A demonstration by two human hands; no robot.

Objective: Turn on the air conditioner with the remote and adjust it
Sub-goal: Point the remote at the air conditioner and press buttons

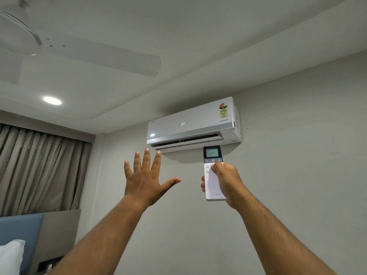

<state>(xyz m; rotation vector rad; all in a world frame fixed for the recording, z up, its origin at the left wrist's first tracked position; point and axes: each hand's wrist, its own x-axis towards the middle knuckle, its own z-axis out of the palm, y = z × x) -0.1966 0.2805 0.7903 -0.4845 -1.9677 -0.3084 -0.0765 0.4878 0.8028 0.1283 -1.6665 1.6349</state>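
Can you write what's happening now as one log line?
right hand: holds remote, thumb on buttons | left hand: open, raised toward air conditioner | both displays: 24

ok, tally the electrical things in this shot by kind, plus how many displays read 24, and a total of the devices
Air conditioner: 1
Remote: 1, in the right hand
Ceiling fan: 1
Ceiling light: 1
Total devices: 4
Displays reading 24: 2, one on the air conditioner, one on the remote
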